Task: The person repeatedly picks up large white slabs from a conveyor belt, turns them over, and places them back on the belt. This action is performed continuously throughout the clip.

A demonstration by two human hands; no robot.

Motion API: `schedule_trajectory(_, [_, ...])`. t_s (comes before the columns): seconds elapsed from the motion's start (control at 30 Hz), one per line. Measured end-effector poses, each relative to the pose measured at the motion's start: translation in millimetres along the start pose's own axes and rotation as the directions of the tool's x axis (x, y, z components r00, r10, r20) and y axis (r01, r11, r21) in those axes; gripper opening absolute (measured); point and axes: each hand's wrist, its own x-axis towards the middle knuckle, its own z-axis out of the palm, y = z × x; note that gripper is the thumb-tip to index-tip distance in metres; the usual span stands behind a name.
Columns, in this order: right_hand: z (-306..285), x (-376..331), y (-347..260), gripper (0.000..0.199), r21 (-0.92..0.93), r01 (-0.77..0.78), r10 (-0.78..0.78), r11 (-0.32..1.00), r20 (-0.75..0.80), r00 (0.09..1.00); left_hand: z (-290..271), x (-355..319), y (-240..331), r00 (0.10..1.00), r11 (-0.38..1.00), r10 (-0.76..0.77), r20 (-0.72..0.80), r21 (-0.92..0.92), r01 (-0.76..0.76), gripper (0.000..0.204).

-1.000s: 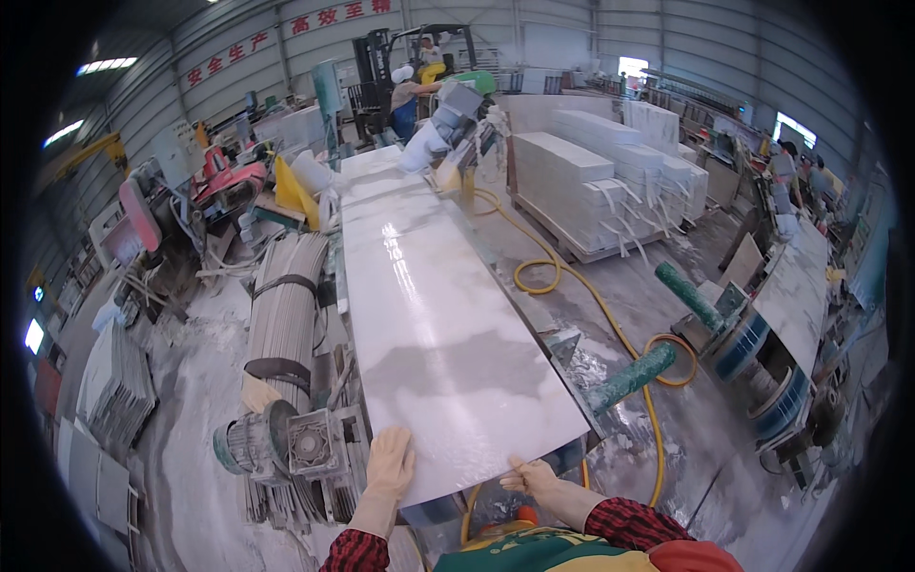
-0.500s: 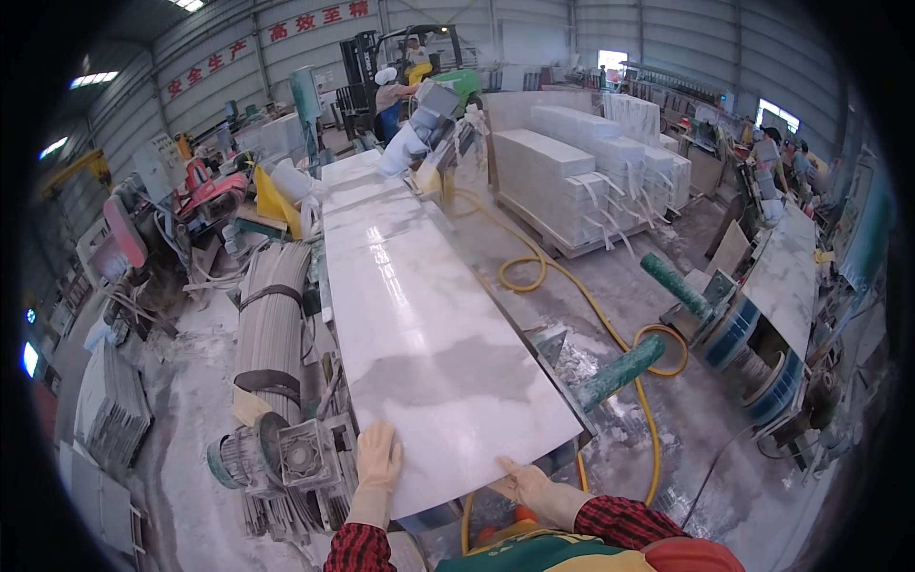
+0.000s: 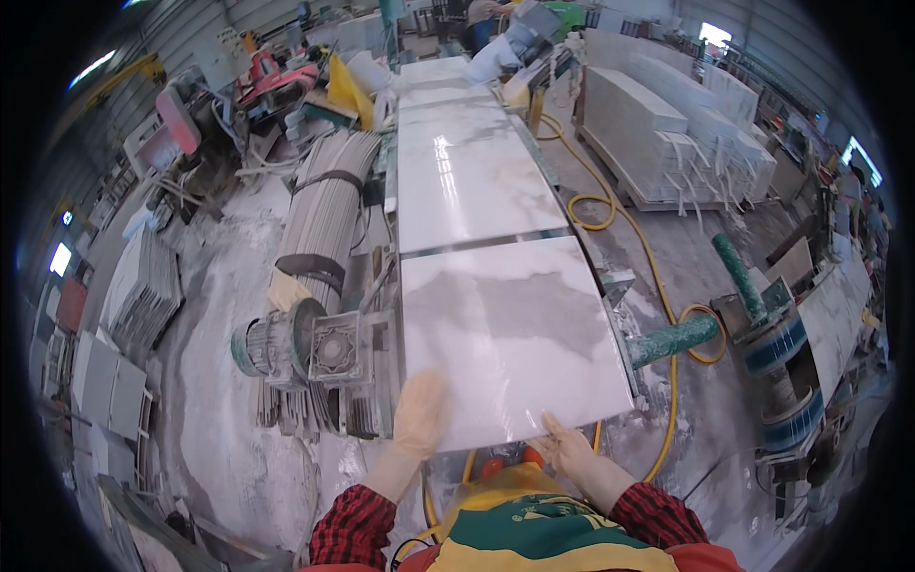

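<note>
In front of me lies a polished white marble slab [image 3: 505,357] with a broad grey patch, on a long machine bed. A narrow dark gap parts it from a second marble slab [image 3: 477,181] farther along. My left hand [image 3: 420,412], in a cream glove, grips the near slab at its near left corner; its fingertips are slightly blurred. At the near edge, right of the middle, my gloved right hand [image 3: 564,446] holds the same slab, thumb on top and its other fingers partly hidden under the edge.
A grey motor with gearbox [image 3: 310,343] and a strapped bundle of strips [image 3: 329,205] stand left of the bed. At right, a green roller [image 3: 675,341] juts out beside a yellow hose [image 3: 670,419]. Stacked pale stone blocks [image 3: 634,114] stand beyond. Another person [image 3: 486,11] is far back.
A gap has opened between the near slab and the far one, the near slab having come toward me with both hands on it. My view has tilted down and turned left.
</note>
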Motion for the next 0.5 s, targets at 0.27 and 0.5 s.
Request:
schedule_trajectory(0.27, [-56,-43,22,0.056,-0.050,-0.057,0.063,0.997,0.109,0.992,-22,-20,30,0.988,0.988,-0.019,0.155,-0.151,0.043,0.059])
schedule_trajectory(0.5, [-65,-34,33,0.058,-0.074,-0.059,0.061,0.996,0.027,0.998,0,71,-29,0.996,0.996,-0.047,0.075,-0.075,0.052,0.054])
